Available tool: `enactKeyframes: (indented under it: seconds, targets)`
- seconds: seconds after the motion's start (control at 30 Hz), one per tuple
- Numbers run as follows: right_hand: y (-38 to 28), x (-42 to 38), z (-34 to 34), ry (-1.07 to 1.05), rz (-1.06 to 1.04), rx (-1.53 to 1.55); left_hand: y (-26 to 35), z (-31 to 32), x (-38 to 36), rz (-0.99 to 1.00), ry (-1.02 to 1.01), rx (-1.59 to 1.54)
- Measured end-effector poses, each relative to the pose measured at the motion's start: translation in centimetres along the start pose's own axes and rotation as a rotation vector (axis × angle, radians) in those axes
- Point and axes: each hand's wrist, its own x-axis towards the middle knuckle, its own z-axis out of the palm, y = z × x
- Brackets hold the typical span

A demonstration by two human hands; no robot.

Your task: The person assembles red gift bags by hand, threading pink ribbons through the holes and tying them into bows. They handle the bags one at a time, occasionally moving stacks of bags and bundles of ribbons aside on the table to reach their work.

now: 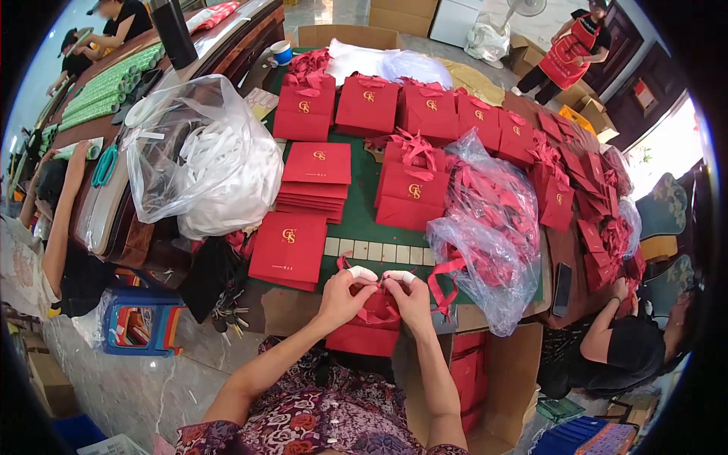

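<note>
We held the red gift bag (370, 327) at the near edge of the counter (364, 220), just below both hands. Our left hand (341, 296) and right hand (409, 297) each pinched its red ribbon (377, 292) between taped fingertips, equally near, the ribbon running sideways between them.
</note>
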Motion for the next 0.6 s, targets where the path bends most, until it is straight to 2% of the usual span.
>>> enactKeyframes:
  seconds: [0.2,0.27,0.6]
  targets:
    - [-0.5,-0.2,-0.2,-0.053,0.050,0.125,0.7,0.2,-0.3,0.097,0.017,0.128]
    - [-0.8,-0.2,-0.2,-0.065,0.061,0.142,1.3,0.1,-0.4,0.184,0.054,0.279]
    - [0.1,-0.3,-0.5,-0.075,0.061,0.231,1.3,0.5,-1.2,0.214,0.055,0.349]
